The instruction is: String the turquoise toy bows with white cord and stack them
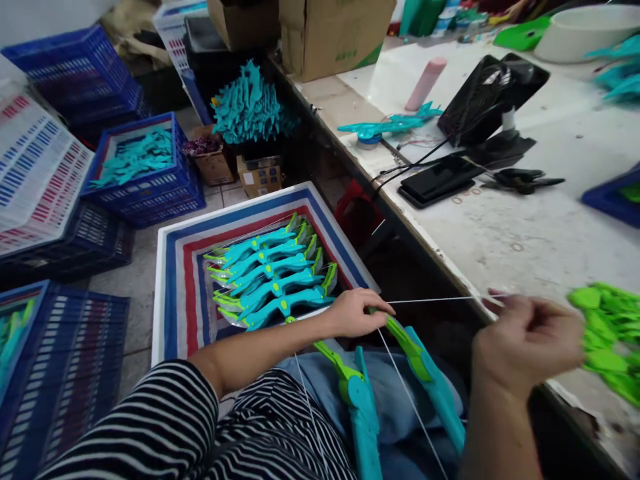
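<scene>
My left hand [361, 312] is closed around the green tip of a teal plastic toy bow limb [437, 393] above my lap. A second teal limb with a green end [365, 420] lies beside it; whether both belong to one bow I cannot tell. My right hand [527, 337], near the table edge, pinches a thin white string [430, 300]. The string runs taut between the two hands, and another length slants down from the left hand across my lap. Several finished-looking teal and green toy bows [270, 270] lie in a row inside a striped-lined box [170, 300] at my left.
On the white table [505, 247] are a phone [435, 183], a black stand [493, 93], a pink bottle [425, 83] and green plastic parts [607, 333]. A blue crate [143, 180] with teal parts, a teal pile [250, 107] and a cardboard box [335, 37] stand farther back.
</scene>
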`<state>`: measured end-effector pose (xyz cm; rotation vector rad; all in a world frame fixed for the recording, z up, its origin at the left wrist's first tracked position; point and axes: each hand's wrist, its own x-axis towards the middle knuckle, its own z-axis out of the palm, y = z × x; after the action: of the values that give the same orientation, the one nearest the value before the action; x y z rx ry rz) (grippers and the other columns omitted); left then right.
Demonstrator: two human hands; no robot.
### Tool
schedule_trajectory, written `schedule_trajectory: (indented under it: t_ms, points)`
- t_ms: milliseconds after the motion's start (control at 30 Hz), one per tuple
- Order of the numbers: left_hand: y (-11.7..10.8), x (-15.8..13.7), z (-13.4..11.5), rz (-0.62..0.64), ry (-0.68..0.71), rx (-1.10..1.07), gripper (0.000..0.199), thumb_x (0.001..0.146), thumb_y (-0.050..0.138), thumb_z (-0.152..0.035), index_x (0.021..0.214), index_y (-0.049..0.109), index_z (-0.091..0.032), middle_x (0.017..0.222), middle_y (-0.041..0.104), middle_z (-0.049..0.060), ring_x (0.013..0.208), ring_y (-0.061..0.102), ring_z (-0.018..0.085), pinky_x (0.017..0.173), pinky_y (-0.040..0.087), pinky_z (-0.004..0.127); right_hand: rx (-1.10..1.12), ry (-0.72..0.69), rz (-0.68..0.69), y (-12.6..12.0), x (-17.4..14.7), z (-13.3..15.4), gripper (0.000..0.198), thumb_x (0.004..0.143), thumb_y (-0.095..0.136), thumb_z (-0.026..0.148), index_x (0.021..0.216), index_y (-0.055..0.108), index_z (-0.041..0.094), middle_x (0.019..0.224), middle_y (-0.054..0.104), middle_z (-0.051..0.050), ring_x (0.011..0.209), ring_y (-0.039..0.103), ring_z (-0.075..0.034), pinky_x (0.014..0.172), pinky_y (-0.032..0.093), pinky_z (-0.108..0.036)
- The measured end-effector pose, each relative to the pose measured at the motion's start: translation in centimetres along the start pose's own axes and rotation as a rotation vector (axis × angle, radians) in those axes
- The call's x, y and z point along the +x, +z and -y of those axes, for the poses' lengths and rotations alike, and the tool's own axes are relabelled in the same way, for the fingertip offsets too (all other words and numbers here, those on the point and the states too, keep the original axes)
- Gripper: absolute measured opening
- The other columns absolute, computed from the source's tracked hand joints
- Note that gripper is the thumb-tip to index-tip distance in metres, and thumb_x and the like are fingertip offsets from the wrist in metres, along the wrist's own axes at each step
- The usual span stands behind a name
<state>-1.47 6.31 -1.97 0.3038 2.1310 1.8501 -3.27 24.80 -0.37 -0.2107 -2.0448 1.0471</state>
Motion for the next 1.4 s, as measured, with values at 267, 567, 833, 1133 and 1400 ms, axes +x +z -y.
schedule_trajectory:
  t_ms: [267, 567, 833, 1133, 1400]
  points:
    - [-1.0, 0.7, -1.9, -0.185, -0.196, -0.095, 0.007, 0.079, 0.061, -0.017, 0.077, 0.064, -0.011, 0.087, 0.068, 0.008, 0.088, 0.062, 0.018, 0.088, 0.047, 0.033, 0.181, -0.179, 0.397, 1.4, -9.7, 3.1, 0.01, 0.088, 0.054, 0.025, 0.082, 0.059, 0.019, 0.102, 0.057, -0.008, 0.107, 0.057, -0.025, 0.089, 0.048, -0.046]
    - [0.0, -0.3, -2.2, -0.295, -0.165, -0.175, 0.009, 0.085, 0.051, -0.015, 0.087, 0.06, -0.014, 0.069, 0.065, 0.0, 0.054, 0.06, 0.01, 0.054, 0.05, 0.021, 0.236, -0.008, 0.359, 1.9, -8.6, 3.3, 0.013, 0.088, 0.056, 0.028, 0.082, 0.062, 0.018, 0.094, 0.06, -0.008, 0.094, 0.06, -0.021, 0.084, 0.05, -0.042]
    - [-1.4, -0.3, -2.1, -0.043, -0.415, -0.628, 0.024, 0.07, 0.076, -0.029, 0.074, 0.065, -0.008, 0.058, 0.061, 0.0, 0.049, 0.059, 0.009, 0.052, 0.051, 0.022, 0.249, 0.058, 0.263, 2.4, -8.2, 4.6, 0.011, 0.085, 0.061, 0.027, 0.083, 0.068, 0.018, 0.091, 0.062, -0.007, 0.087, 0.061, -0.02, 0.079, 0.051, -0.038]
    - [-1.2, 0.0, -2.3, -0.1, -0.448, -0.735, 0.016, 0.071, 0.073, -0.019, 0.067, 0.061, -0.009, 0.054, 0.06, -0.001, 0.048, 0.058, 0.009, 0.051, 0.049, 0.021, 0.367, 0.172, 0.44, 2.3, -7.7, 3.6, 0.016, 0.083, 0.063, 0.029, 0.092, 0.073, 0.021, 0.095, 0.067, -0.006, 0.091, 0.063, -0.021, 0.08, 0.052, -0.037]
    - [-0.8, 1.1, -2.9, -0.183, -0.553, -0.737, 0.023, 0.073, 0.053, 0.0, 0.054, 0.052, -0.012, 0.049, 0.054, -0.003, 0.048, 0.055, 0.007, 0.06, 0.052, 0.023, 0.147, -0.252, 0.481, 1.6, -5.8, 4.3, 0.011, 0.086, 0.062, 0.028, 0.088, 0.07, 0.022, 0.087, 0.068, -0.006, 0.079, 0.065, -0.021, 0.073, 0.054, -0.037]
